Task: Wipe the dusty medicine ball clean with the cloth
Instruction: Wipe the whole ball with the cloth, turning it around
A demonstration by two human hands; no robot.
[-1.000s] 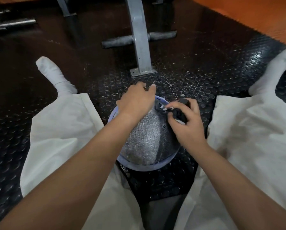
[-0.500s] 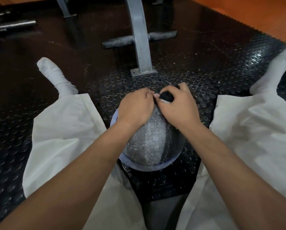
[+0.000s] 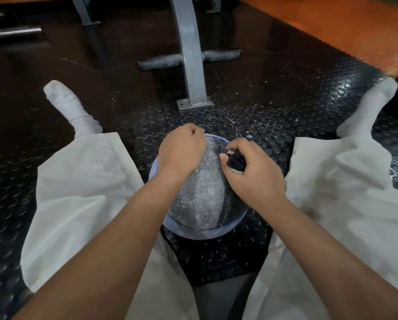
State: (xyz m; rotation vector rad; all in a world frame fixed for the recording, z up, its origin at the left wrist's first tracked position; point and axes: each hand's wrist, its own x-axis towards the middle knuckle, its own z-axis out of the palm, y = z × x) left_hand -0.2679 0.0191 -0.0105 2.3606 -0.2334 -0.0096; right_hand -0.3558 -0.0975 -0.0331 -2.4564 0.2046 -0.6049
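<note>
Item: grey textured medicine ball with blue band (image 3: 200, 197), on black studded rubber floor mat (image 3: 262, 112) between the legs. Left hand (image 3: 181, 151) curled over its top, bracing it (likely against rolling). Right hand (image 3: 251, 172) clutching bunched dark cloth (image 3: 236, 161), pressed to the ball's upper right.

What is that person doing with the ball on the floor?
A person is sitting on the studded black mat with legs apart and a medicine ball between them. The left hand holds the ball's top with curled fingers. The right hand grips a bunched dark cloth against the ball's upper right side. Most of the ball's top looks grey with dust, so the wiping is not finished.
</note>
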